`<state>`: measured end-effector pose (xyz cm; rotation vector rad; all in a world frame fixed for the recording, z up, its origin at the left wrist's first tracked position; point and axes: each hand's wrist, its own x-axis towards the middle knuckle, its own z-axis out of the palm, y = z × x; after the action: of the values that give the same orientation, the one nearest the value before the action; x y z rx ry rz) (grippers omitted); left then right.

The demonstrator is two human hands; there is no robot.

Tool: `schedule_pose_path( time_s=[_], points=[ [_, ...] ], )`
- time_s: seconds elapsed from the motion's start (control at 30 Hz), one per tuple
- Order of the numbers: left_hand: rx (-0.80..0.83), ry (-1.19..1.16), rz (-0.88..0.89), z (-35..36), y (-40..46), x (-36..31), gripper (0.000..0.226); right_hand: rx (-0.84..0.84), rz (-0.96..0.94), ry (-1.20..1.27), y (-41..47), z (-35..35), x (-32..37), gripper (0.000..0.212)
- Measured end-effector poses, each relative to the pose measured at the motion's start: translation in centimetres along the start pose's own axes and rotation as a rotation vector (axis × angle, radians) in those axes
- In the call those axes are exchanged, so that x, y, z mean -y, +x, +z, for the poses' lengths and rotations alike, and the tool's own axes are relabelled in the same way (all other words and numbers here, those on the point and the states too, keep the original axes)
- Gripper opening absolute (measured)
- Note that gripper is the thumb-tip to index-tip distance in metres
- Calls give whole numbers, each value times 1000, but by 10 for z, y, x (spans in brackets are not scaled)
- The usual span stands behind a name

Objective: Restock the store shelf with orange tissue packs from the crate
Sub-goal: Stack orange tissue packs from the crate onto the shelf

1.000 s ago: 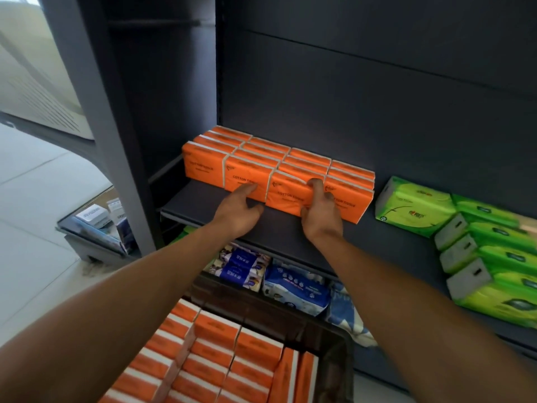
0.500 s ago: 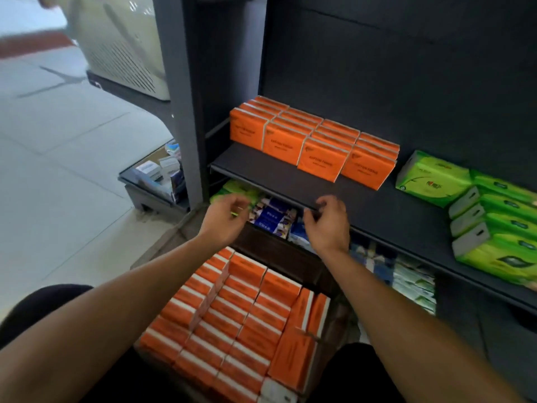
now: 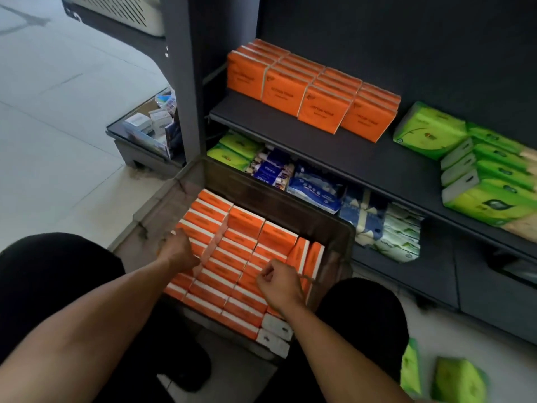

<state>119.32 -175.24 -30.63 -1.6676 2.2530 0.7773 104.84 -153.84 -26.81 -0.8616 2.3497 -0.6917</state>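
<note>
A dark crate [image 3: 279,205] on the floor between my knees holds several rows of orange tissue packs [image 3: 238,251]. More orange tissue packs [image 3: 313,91] stand in rows at the left end of the dark shelf [image 3: 363,158]. My left hand [image 3: 178,251] is down over the crate's left column, fingers pointing into the packs. My right hand [image 3: 279,282] hovers over the crate's right side with loosely curled fingers and nothing in it.
Green tissue packs [image 3: 479,170] fill the shelf's right part. Mixed blue, white and green packs [image 3: 290,173] sit on the lower shelf behind the crate. Two white packs [image 3: 276,327] lie at the crate's near corner. Green packs [image 3: 456,382] lie on the floor at the right. A shelf post [image 3: 183,82] stands at the left.
Both hands have come down from the shelf's orange packs to the crate. My view has dropped from the shelf to the crate and floor.
</note>
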Motion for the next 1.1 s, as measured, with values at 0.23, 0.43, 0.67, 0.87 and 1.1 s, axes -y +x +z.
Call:
schedule_pose_path(
  time_s=[0.23, 0.43, 0.67, 0.87, 1.1],
  points=[
    [20, 137, -70, 4, 1, -6, 104, 70, -8, 37, -2, 3, -2, 4],
    [-13, 238, -66, 10, -3, -11, 107, 123, -35, 3, -2, 9, -6, 3],
    [8, 261, -71, 5, -12, -10, 106, 126, -43, 4, -3, 8, -7, 4],
    [52, 152, -81, 6, -19, -10, 106, 151, -34, 6, -6, 4, -4, 4],
    [49, 180, -110, -2, -28, -20, 101, 148, -10, 46, -7, 2, -3, 6]
  ],
)
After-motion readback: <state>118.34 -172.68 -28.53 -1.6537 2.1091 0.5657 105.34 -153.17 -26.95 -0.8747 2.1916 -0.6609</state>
